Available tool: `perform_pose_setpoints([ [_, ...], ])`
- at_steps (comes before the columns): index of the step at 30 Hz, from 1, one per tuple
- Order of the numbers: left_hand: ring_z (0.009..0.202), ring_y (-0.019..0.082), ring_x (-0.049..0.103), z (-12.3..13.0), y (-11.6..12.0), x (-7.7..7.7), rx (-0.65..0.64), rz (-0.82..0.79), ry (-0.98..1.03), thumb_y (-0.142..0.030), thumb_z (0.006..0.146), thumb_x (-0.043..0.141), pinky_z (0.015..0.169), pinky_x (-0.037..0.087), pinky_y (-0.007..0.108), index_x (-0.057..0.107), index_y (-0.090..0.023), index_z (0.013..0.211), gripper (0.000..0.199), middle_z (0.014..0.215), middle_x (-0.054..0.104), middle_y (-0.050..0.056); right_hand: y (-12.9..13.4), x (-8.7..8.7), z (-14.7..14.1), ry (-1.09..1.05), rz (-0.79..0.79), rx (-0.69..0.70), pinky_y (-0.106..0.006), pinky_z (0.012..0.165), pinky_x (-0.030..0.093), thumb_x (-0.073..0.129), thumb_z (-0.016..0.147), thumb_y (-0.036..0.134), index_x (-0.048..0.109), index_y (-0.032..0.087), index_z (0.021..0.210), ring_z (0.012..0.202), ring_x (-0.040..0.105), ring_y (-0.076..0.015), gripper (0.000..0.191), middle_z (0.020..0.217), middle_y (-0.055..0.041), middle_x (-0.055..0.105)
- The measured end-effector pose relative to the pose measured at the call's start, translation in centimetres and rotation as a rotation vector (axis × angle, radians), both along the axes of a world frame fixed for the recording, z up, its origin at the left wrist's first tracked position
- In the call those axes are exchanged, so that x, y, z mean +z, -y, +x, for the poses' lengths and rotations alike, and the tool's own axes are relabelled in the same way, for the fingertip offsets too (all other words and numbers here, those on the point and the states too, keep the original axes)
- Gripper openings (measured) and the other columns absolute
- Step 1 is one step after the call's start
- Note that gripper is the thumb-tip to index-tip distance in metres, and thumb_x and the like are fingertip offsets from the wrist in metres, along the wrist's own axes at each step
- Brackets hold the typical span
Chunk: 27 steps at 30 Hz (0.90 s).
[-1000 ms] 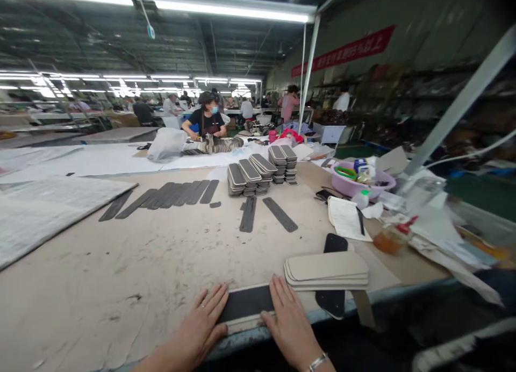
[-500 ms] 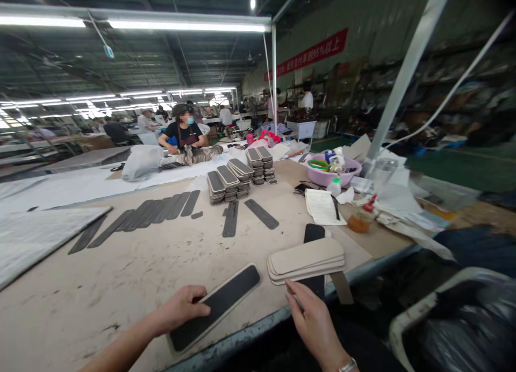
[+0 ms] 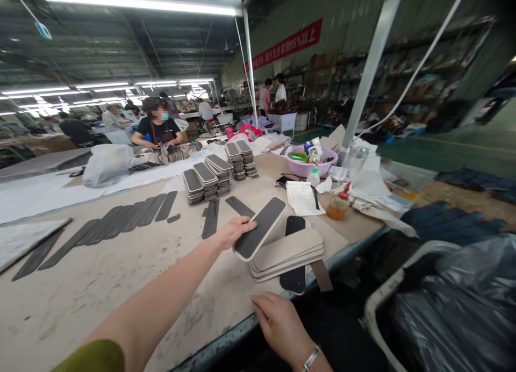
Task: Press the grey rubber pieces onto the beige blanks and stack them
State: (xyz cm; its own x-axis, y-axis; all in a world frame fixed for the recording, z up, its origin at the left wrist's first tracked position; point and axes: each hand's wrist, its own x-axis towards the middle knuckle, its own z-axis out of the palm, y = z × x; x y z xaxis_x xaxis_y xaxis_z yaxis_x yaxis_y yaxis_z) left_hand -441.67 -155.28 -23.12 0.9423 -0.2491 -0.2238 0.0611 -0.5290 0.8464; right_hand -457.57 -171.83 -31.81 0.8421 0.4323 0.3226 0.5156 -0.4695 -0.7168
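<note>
My left hand (image 3: 238, 231) grips one end of a long rounded panel (image 3: 263, 227), dark grey with a pale border, and holds it tilted above the table. Beneath and to its right lies a fanned stack of beige panels (image 3: 292, 254). That stack rests across a black strip (image 3: 293, 281), whose two ends stick out. By the table's front edge is my right hand (image 3: 278, 322), its fingers drawn together with nothing visible in them. A metal bracelet (image 3: 312, 358) circles that wrist.
Several piles of grey-topped panels (image 3: 205, 174) stand at the back of the table, with loose dark strips (image 3: 116, 217) to the left. Right of them are a notebook (image 3: 301, 197), a glue bottle (image 3: 338, 204) and a purple basin (image 3: 310, 167). A co-worker (image 3: 157, 127) sits beyond.
My left hand has lifted the dark panel from the table's front and carried it forward and right, over the beige stack. My right hand has drawn back from that stack. The view has turned right.
</note>
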Motion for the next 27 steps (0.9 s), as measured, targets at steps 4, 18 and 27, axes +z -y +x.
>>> perform_pose_setpoints([
  [4, 0.067, 0.018, 0.058, 4.3, 3.7, -2.5, -0.033, 0.209, 0.092, -0.055, 0.075, 0.056, 0.062, 0.046, 0.029, 0.057, -0.012, 0.077, 0.044, 0.066, 0.059, 0.005, -0.1, 0.0, 0.0, 0.016, -0.039, -0.018, -0.023, 0.072, 0.048, 0.042, 0.087, 0.017, 0.064, 0.023, 0.102, 0.078, 0.061, -0.0146, 0.027, 0.082, -0.0036, 0.065],
  [18, 0.096, 0.030, 0.054, -1.5, 7.7, -4.6, -0.389, 0.849, 0.356, -0.058, 0.063, 0.065, 0.086, 0.045, 0.038, 0.067, -0.011, 0.092, 0.055, 0.097, 0.060, 0.014, -0.4, -1.3, 0.5, -0.024, 0.015, 0.035, -0.027, 0.075, 0.049, 0.040, 0.085, 0.012, 0.063, 0.021, 0.106, 0.080, 0.060, -0.0167, 0.032, 0.088, -0.0058, 0.064],
  [27, 0.102, 0.030, 0.052, -1.6, 8.1, -4.8, -0.260, 0.590, 0.452, -0.038, 0.056, 0.077, 0.088, 0.043, 0.040, 0.053, -0.014, 0.118, 0.071, 0.112, 0.053, 0.015, -0.9, -2.5, 0.9, 0.012, 0.021, -0.017, -0.027, 0.074, 0.051, 0.042, 0.081, 0.011, 0.062, 0.023, 0.105, 0.083, 0.062, -0.0177, 0.033, 0.089, -0.0049, 0.065],
])
